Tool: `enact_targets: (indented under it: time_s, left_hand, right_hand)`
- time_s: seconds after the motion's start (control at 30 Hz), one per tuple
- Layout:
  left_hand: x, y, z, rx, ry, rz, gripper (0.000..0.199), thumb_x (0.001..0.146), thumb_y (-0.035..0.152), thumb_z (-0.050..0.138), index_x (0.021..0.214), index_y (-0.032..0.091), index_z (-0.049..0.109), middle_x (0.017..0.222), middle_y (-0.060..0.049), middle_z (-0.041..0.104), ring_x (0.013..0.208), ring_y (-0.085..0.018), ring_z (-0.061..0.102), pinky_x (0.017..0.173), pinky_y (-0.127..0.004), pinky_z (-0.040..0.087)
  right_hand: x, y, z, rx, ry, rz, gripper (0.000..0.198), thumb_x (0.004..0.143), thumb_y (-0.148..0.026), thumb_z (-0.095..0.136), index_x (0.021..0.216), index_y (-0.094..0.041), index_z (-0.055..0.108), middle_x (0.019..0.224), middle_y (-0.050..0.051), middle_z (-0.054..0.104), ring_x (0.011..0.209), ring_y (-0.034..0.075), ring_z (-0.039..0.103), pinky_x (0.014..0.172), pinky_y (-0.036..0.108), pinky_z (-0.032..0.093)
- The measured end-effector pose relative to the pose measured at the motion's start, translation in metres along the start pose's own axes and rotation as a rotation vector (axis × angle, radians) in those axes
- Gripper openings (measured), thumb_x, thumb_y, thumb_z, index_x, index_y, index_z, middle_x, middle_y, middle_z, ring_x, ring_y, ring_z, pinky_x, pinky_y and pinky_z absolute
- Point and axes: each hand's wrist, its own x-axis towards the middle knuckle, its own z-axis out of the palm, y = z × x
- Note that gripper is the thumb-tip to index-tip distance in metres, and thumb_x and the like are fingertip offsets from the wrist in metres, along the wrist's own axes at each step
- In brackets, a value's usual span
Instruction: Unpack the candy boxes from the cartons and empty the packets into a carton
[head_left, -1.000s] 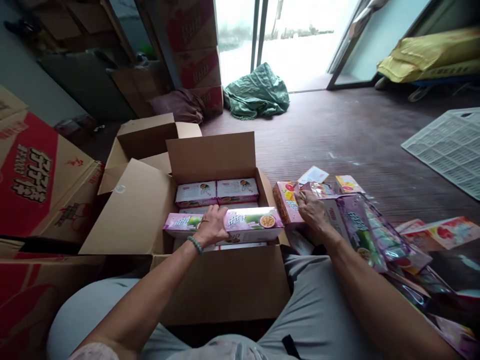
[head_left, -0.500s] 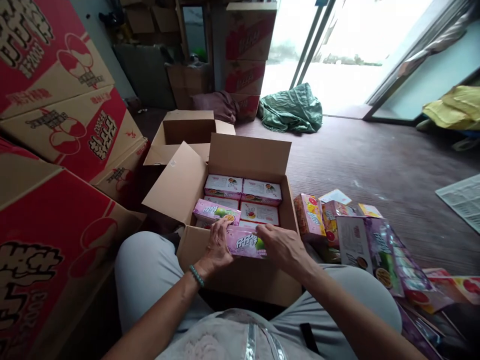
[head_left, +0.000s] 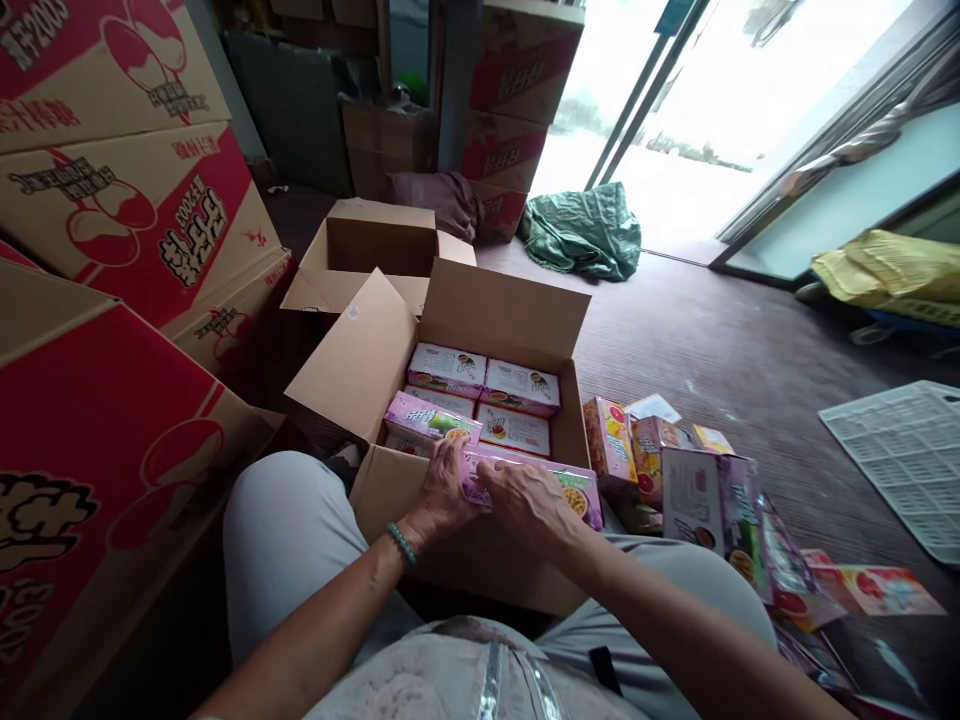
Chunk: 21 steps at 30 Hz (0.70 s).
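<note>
Floor (head_left: 720, 340) stretches off to the right, stacked red-and-tan cartons (head_left: 127, 210) at left, open carton (head_left: 510, 312) in the middle, heap of boxes (head_left: 690, 500) on the floor past the carton's right edge. Packed boxes (head_left: 523, 385) line the carton's far edge, one fruit-print box (head_left: 431, 415) sits toward its near left corner, and the long purple box (head_left: 581, 482) is at its near edge, right end by the near right corner. Left hand (head_left: 442, 490) has fingers grasping that box's left end; right hand (head_left: 525, 500) has bent fingers laid against it, can't tell if gripping.
</note>
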Motion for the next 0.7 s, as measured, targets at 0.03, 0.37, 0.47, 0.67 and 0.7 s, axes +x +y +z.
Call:
enact_targets:
  time_s: [0.03, 0.37, 0.47, 0.67, 0.7]
  left_hand:
    - [0.0, 0.0, 0.0, 0.007, 0.002, 0.011, 0.08, 0.07, 0.037, 0.068, 0.136, 0.016, 0.029, 0.128, -0.018, 0.05, 0.12, -0.034, 0.048, 0.104, -0.054, 0.04]
    - [0.0, -0.001, -0.008, 0.004, -0.044, 0.035, 0.077, 0.068, 0.036, 0.073, 0.132, 0.014, 0.035, 0.125, -0.017, 0.052, 0.117, -0.031, 0.049, 0.104, -0.048, 0.042]
    - [0.002, 0.001, -0.012, 0.004, -0.071, 0.031, 0.078, 0.067, 0.032, 0.073, 0.133, 0.015, 0.035, 0.128, -0.017, 0.051, 0.118, -0.032, 0.049, 0.105, -0.047, 0.041]
    - [0.004, -0.003, -0.012, 0.028, -0.072, 0.026, 0.079, 0.065, 0.04, 0.074, 0.132, 0.014, 0.04, 0.122, -0.016, 0.055, 0.112, -0.033, 0.051, 0.099, -0.049, 0.045]
    - [0.004, -0.005, -0.011, 0.035, -0.065, 0.027, 0.08, 0.065, 0.043, 0.074, 0.131, 0.014, 0.041, 0.12, -0.017, 0.056, 0.11, -0.034, 0.052, 0.096, -0.049, 0.046]
  right_hand:
    - [0.0, -0.002, 0.0, 0.006, 0.003, -0.001, 0.032, 0.088, -0.012, 0.04, 0.112, -0.02, 0.06, 0.09, 0.009, 0.07, 0.076, 0.022, 0.067, 0.061, 0.027, 0.043]
    - [0.004, 0.007, 0.003, -0.037, -0.07, 0.007, 0.031, 0.087, -0.004, 0.039, 0.102, -0.013, 0.065, 0.088, 0.014, 0.071, 0.078, 0.026, 0.069, 0.06, 0.032, 0.047]
    - [-0.016, 0.04, 0.011, -0.069, -0.121, 0.143, 0.032, 0.089, -0.005, 0.037, 0.1, -0.014, 0.065, 0.085, 0.014, 0.071, 0.077, 0.025, 0.07, 0.061, 0.03, 0.047]
    - [-0.086, 0.123, 0.022, -0.079, -0.141, 0.261, 0.029, 0.091, -0.014, 0.04, 0.105, -0.019, 0.065, 0.083, 0.01, 0.072, 0.075, 0.021, 0.069, 0.061, 0.026, 0.042]
    - [-0.095, 0.13, 0.02, -0.045, -0.111, 0.26, 0.028, 0.092, -0.017, 0.04, 0.104, -0.021, 0.065, 0.084, 0.008, 0.072, 0.076, 0.02, 0.069, 0.062, 0.026, 0.042]
